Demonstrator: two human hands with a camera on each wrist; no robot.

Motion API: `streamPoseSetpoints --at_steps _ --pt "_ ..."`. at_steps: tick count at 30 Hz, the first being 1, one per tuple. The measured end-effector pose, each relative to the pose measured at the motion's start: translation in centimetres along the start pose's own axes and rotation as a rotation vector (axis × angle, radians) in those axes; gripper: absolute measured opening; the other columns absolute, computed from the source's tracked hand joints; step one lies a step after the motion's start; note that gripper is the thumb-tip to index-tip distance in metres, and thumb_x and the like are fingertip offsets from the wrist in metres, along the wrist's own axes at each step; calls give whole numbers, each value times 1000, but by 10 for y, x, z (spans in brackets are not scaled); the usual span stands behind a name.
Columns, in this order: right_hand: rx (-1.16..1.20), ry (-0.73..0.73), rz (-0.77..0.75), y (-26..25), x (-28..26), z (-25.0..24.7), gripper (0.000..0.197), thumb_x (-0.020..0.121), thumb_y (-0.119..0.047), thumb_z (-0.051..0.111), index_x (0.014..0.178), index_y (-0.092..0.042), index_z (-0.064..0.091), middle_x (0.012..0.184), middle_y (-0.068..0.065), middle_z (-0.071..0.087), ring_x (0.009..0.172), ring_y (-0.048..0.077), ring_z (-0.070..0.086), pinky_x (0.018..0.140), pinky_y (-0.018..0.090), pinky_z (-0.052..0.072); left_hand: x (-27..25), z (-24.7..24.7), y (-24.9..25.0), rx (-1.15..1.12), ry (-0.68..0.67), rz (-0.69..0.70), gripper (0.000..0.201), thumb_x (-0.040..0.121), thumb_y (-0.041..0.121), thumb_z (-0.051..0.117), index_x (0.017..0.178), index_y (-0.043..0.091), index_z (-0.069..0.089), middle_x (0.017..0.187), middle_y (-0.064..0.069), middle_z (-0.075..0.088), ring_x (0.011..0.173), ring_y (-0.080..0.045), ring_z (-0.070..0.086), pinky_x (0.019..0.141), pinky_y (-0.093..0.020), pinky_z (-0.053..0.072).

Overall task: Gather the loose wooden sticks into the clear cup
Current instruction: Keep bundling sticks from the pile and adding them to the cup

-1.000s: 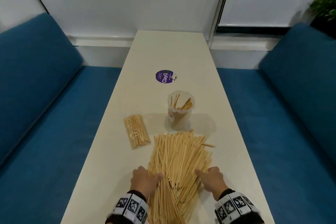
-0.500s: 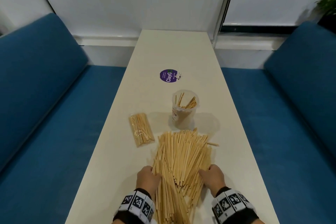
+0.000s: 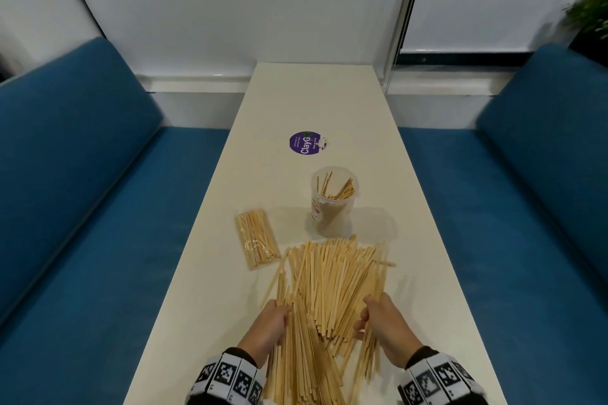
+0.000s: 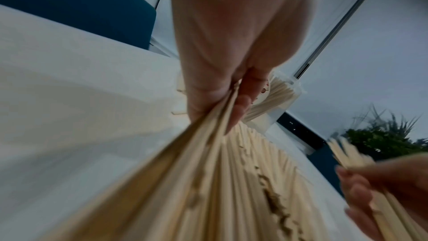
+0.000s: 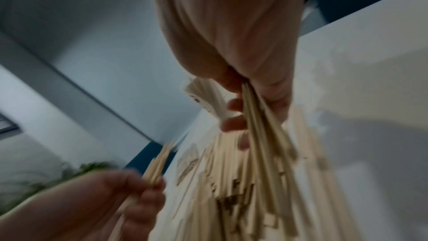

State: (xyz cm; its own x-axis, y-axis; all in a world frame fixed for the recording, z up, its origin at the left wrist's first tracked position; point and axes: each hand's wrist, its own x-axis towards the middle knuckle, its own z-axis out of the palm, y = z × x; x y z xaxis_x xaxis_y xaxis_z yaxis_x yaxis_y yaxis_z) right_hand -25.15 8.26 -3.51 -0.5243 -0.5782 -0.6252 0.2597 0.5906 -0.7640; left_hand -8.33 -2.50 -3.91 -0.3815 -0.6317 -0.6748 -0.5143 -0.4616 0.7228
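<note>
Mostly pale thin flat wooden sticks [image 3: 332, 286], loosely fanned, each hand gripping some

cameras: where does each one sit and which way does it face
Head: worn on the head, facing forward and down the table; shows left hand and right hand on the loose sticks.
Left wrist: faces along the left hand, whose fingers grip sticks.
Right wrist: faces along the right hand, whose fingers grip sticks.
Shared: all three show the clear cup.
</note>
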Motion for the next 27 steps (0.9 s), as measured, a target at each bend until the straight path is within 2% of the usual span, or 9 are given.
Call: streamPoseSetpoints --at_steps 9,12,13,14,15,18,21,23,27 --pt "-424 -264 -311 -35 -34 47 36 102 -22 28 134 -10 20 75 -3 48 54 5 41 45 14 33 -17 20 34 -222 -122 131 6 95 17 45 96 12 43 68 2 34 52 -8 31 48 -20 30" --pt "-486 -358 -321 -43 -44 53 38 100 -15 29 136 -7 19 83 -7 51 62 1 47 48 7 36 -21 20 41 -352 -154 103 32 91 35 54 107 9 45 66 9 30 51 -10 43 47 -22 39" --pt "-512 -378 -334 -44 -46 56 41 100 -13 30 138 -6 18 91 -5 54 70 1 51 53 5 39 -23 21 43 -324 -155 101 43 88 44 55 112 11 44 73 13 32 63 -13 57 56 -26 49" --pt "-541 -396 -366 -46 -51 58 44 99 -12 31 140 -5 16 103 0 57 84 4 56 63 4 41 -24 22 44 -267 -140 108 52 86 49 56 119 11 43 112 -14 25 86 -19 64 72 -31 54" --pt "-562 -419 -407 -48 -54 60 46 99 -10 31 143 -6 16 118 6 55 101 9 56 76 5 42 -22 23 42 -212 -96 129 57 86 50 56 124 11 41 108 -17 62 104 -23 61 86 -33 52" --pt "-540 -489 -489 -51 -60 64 46 99 -4 29 144 -7 18 137 11 44 125 14 43 89 -1 34 -17 25 40 -145 35 173 64 89 48 50 137 9 35 136 -11 50 122 -24 50 104 -38 41" --pt "-461 -417 -438 -46 -52 64 61 98 -13 39 149 -15 5 117 -8 53 99 1 52 80 12 44 -15 26 43 -116 134 167 61 93 48 41 138 7 35 135 -13 51 124 -26 50 106 -44 40" --pt "-386 -366 -380 -41 -44 59 72 93 -25 52 149 -21 8 90 -20 39 78 -5 41 69 13 38 -15 24 46 -151 229 207 60 95 48 36 136 5 39 134 -11 51 124 -27 49 106 -43 40" --pt "-279 -330 -203 -38 -38 44 68 84 -53 58 139 -25 30 106 -3 53 88 8 55 69 18 44 -19 16 57 -290 392 278 57 96 48 31 129 5 47 126 -11 55 114 -28 51 100 -37 40"
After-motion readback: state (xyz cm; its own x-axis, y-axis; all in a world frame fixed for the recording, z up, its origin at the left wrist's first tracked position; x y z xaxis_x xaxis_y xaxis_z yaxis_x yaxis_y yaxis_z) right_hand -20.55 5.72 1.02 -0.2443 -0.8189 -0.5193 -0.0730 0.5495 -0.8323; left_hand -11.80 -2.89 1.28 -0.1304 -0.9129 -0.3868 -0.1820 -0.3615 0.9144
